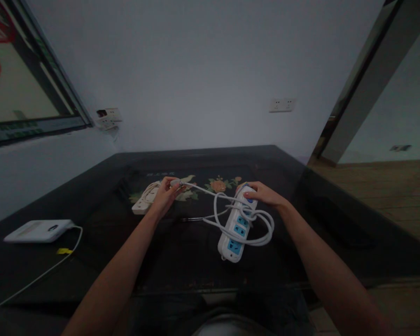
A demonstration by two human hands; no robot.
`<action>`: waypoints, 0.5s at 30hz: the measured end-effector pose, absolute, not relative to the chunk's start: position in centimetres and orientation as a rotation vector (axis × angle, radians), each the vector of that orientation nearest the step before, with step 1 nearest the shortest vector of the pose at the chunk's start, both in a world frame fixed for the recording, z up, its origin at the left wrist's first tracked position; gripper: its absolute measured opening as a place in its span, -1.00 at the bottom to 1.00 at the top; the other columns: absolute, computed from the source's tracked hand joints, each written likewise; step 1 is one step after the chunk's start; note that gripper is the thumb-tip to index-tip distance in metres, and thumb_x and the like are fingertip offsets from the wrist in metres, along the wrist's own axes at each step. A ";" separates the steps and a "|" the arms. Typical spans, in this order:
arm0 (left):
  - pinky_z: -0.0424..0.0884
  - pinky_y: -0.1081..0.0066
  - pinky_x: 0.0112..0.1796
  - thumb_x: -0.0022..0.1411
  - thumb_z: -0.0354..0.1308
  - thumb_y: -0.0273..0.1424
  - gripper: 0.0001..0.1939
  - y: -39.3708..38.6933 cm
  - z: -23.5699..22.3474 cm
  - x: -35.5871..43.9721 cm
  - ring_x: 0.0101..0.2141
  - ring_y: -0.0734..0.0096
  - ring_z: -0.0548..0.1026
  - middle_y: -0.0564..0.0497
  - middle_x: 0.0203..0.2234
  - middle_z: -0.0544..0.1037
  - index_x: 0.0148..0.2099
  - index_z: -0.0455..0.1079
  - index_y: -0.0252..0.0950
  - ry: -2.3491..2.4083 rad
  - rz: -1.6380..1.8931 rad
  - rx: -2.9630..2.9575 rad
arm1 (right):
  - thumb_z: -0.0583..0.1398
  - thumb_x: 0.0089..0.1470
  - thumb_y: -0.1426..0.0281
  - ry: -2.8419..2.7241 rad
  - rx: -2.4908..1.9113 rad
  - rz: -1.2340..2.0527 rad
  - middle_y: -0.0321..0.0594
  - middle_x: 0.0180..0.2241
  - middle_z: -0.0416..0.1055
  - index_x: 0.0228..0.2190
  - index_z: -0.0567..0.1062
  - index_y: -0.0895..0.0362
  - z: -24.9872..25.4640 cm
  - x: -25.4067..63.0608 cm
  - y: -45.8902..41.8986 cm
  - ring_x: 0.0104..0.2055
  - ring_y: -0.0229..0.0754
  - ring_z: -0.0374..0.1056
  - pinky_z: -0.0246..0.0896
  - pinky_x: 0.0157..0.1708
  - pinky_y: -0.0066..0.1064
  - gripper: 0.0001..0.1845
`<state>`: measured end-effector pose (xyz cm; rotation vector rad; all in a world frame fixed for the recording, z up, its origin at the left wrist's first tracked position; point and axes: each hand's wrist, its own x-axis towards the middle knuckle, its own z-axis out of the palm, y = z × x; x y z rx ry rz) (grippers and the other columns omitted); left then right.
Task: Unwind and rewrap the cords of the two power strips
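Note:
In my right hand (257, 192) is the far end of a white power strip (227, 243) with blue sockets, tilted above the dark table. Its white cord (266, 238) lies in loose loops across the sockets. From the loops the cord runs left to a plug (177, 182), which the fingers of my left hand (166, 193) pinch. Just beside my left hand lies a second power strip (140, 206), cream-coloured, with its cord bundled on top. Below the stretched cord a thin dark pen-like stick (192, 219) shows on the table.
On the left of the black table (196, 161) rests a white box-shaped device (42, 231) with a cable trailing off the front edge. A yellow tag (64, 251) is near that cable. Wall sockets (282, 105) sit behind the table. A dark flat object (339, 221) lies at right.

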<state>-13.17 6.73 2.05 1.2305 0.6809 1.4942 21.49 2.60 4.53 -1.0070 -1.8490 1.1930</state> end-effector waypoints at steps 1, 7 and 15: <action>0.44 0.24 -0.05 -0.06 0.40 -0.36 -0.67 6.8 2.0 -13.2 -0.26 0.46 0.50 0.11 -0.38 0.48 -0.31 0.31 -0.27 0.695 1.504 1.221 | 0.30 -0.16 0.19 -1.840 -1.006 1.181 -0.18 -0.35 0.52 -0.31 0.56 0.22 4.7 21.7 2.6 -0.33 -0.17 0.40 0.26 -0.30 -0.40 -0.60; 0.50 0.31 -0.17 -0.02 0.37 -0.34 -0.67 5.9 1.7 -12.2 -0.19 0.37 0.51 0.03 -0.27 0.50 -0.29 0.29 -0.27 0.814 1.408 1.263 | 0.32 -0.19 0.18 -1.552 -1.059 1.031 -0.20 -0.40 0.52 -0.33 0.57 0.20 5.3 22.5 2.3 -0.39 -0.19 0.39 0.25 -0.36 -0.42 -0.60; 0.51 0.32 -0.29 0.03 0.34 -0.26 -0.62 3.6 0.9 -9.5 -0.23 0.33 0.52 -0.13 -0.03 0.43 -0.16 0.31 -0.27 0.893 0.990 1.332 | 0.35 -0.21 0.15 -1.243 -0.987 0.939 -0.25 -0.46 0.50 -0.36 0.56 0.17 7.5 22.1 1.7 -0.48 -0.25 0.36 0.22 -0.46 -0.46 -0.61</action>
